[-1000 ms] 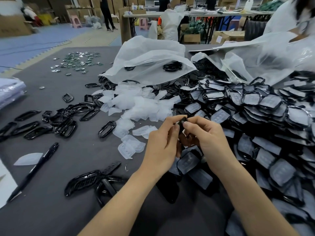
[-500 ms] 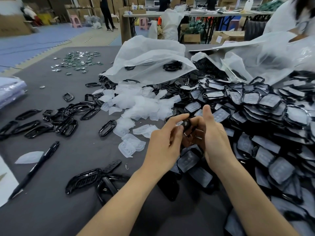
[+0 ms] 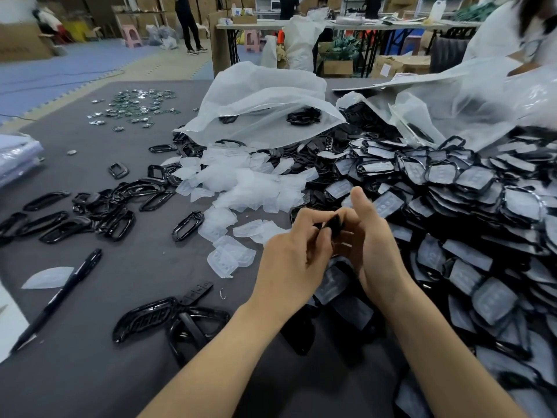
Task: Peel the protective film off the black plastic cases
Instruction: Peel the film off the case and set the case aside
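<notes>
Head view: both hands meet just below centre, over a grey worktop [image 3: 120, 372].
Left grip [image 3: 289, 260]: fingers curled, pinching a small black case [image 3: 331, 224] by its edge.
Right grip [image 3: 373, 251]: thumb lifted clear; fingers lie behind the case, and I cannot tell whether they clasp it.
Film on held case: too blurred to tell.
Done: a heap of peeled films [image 3: 250, 182] at 11 o'clock; bare black frames [image 3: 105, 212] at 9 o'clock.
To do: a large pile of covered cases [image 3: 452, 206] from 1 to 5 o'clock; most of the job looks ahead.
Worktop: pen [image 3: 60, 297] at 8 o'clock, open plastic bag [image 3: 262, 110] at 12 o'clock, small shiny parts [image 3: 135, 104] far at 10 o'clock.
Room: a warehouse hall with cartons, folding tables and people standing far off at 12 o'clock.
</notes>
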